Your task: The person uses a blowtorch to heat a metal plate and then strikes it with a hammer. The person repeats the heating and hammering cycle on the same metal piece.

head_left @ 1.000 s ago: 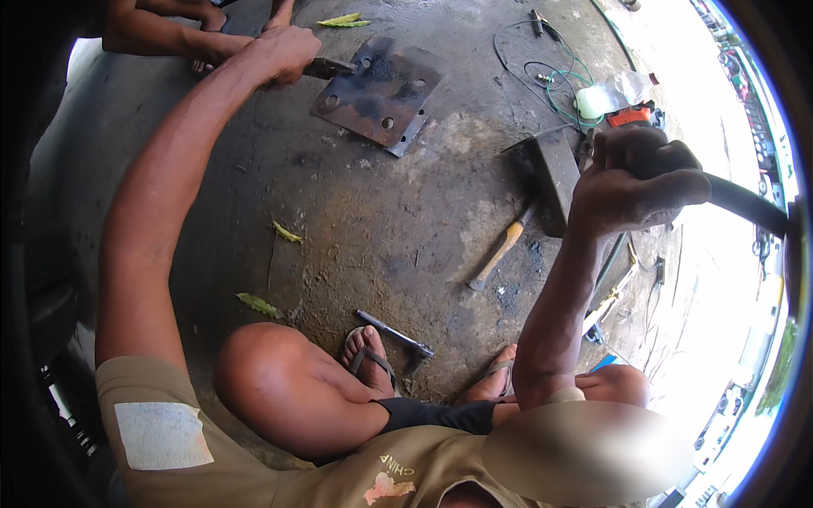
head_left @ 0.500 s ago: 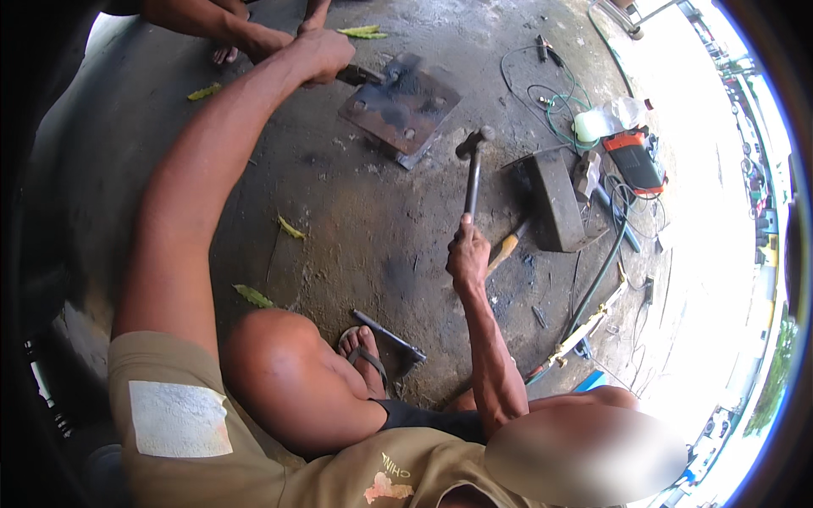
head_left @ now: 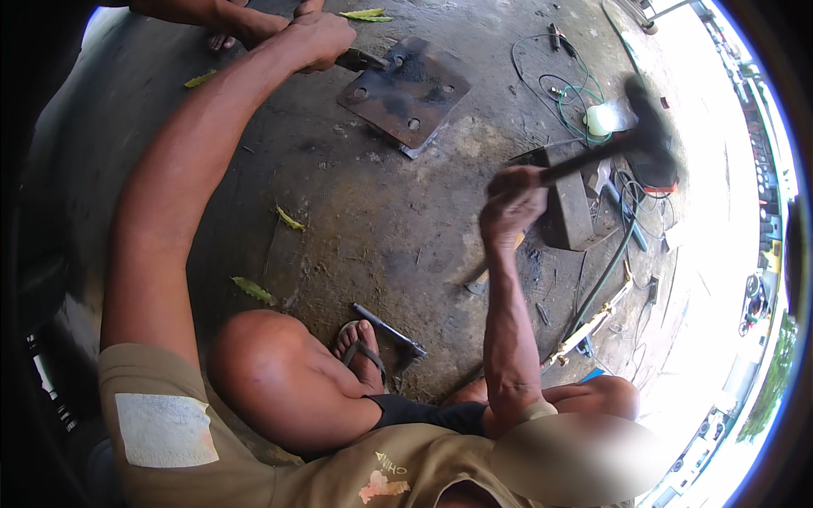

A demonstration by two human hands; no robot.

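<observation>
Clearly, our right hand [head_left: 514, 206] clenches a hammer [head_left: 603, 152], head rightward, away from the plate [head_left: 434, 100] nearer our left hand [head_left: 324, 39], closed round a dark bar [head_left: 362, 60].

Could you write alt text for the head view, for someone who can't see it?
A person's right hand grips a hammer held out to the right, while the left hand holds a dark tool that reaches over a holed brown metal plate on the ground. Another person's hand is close by the left one.
</observation>
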